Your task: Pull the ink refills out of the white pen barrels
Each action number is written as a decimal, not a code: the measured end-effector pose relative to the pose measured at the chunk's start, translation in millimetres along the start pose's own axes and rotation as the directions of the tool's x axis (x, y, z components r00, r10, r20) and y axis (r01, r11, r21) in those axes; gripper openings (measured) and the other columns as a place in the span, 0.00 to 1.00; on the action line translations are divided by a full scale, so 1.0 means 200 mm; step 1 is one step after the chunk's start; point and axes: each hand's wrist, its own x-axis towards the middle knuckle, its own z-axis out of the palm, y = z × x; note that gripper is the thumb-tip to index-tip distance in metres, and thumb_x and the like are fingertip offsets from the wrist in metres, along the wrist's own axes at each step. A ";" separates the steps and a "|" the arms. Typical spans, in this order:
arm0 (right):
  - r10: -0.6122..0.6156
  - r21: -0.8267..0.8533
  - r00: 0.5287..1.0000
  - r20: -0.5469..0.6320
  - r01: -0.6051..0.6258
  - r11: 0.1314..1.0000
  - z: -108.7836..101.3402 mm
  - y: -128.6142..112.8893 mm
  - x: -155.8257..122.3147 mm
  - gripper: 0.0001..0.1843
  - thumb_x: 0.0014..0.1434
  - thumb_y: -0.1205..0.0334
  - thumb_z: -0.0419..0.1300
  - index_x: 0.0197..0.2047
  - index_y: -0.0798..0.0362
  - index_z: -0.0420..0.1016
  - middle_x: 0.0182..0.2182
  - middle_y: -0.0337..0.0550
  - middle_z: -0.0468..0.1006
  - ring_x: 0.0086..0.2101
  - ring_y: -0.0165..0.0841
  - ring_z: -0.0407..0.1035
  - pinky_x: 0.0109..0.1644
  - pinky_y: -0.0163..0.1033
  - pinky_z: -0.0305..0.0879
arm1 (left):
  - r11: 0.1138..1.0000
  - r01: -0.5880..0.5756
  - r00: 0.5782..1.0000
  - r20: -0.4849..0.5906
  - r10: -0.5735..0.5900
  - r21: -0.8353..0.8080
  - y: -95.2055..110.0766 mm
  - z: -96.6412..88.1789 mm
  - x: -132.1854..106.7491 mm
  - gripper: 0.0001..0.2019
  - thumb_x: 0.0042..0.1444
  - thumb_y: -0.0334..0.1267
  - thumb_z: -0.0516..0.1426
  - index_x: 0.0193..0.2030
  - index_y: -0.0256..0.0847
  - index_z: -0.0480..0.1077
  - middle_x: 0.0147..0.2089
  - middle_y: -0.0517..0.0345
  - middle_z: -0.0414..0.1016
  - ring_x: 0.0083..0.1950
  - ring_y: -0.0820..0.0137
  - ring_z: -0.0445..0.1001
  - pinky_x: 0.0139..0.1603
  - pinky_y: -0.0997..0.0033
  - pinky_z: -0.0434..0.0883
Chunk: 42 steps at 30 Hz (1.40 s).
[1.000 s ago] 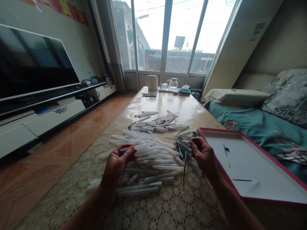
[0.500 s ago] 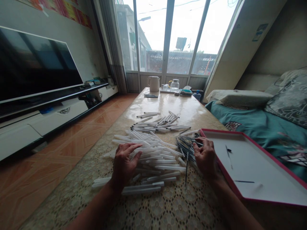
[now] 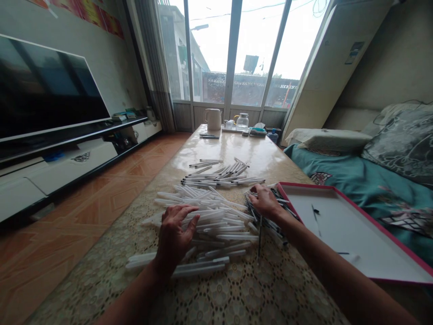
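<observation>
Pretty clearly someone's home, a lived-in living room/bedroom combo:

1. Big flat-screen TV (image 3: 43, 90) on a low white TV cabinet (image 3: 67, 169).
2. Bed with teal bedding (image 3: 382, 189) and a pillow (image 3: 329, 140) right in the room.
3. Tiled floor (image 3: 84, 207), curtain (image 3: 149, 67), and glass balcony doors (image 3: 209, 54).
4. White jug (image 3: 213, 119) at the far end of the desk (image 3: 230, 149).

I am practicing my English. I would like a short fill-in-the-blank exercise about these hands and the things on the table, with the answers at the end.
1. The heap of white pen barrels lies under the ____ hand.
2. The right hand is on the thin dark pen refills, and the red-rimmed tray lies to its ____.
3. A white jug and a glass teapot stand at the ____ end of the table.

Missing words: left, right, far.
</observation>
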 end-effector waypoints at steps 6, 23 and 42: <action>0.001 -0.282 0.999 0.050 0.013 0.959 0.05 0.08 0.29 0.11 0.63 0.65 0.56 0.48 0.59 0.72 0.47 0.53 0.73 0.48 0.41 0.68 0.50 0.45 0.65 | 1.000 0.011 1.000 -0.005 -0.011 0.014 0.00 -0.01 -0.01 0.07 0.57 0.34 0.57 0.39 0.41 0.76 0.39 0.50 0.78 0.45 0.57 0.72 0.48 0.57 0.67; -0.295 -0.452 0.945 0.143 0.327 0.830 -0.10 -0.07 0.04 0.11 0.67 0.67 0.48 0.46 0.56 0.71 0.43 0.52 0.74 0.42 0.39 0.69 0.47 0.42 0.60 | 0.995 -0.091 0.996 0.023 0.092 -0.049 0.03 -0.01 -0.03 0.06 0.58 0.30 0.57 0.39 0.39 0.75 0.37 0.52 0.75 0.43 0.61 0.71 0.45 0.61 0.69; -0.523 0.562 0.702 0.484 0.208 0.800 -0.10 -0.22 -0.55 0.19 0.68 0.56 0.47 0.28 0.54 0.66 0.21 0.32 0.62 0.24 0.25 0.56 0.26 0.30 0.51 | 0.804 -0.581 0.736 0.340 0.585 -0.125 0.14 0.02 -0.07 0.13 0.65 0.39 0.50 0.29 0.39 0.65 0.26 0.58 0.67 0.28 0.69 0.63 0.29 0.71 0.62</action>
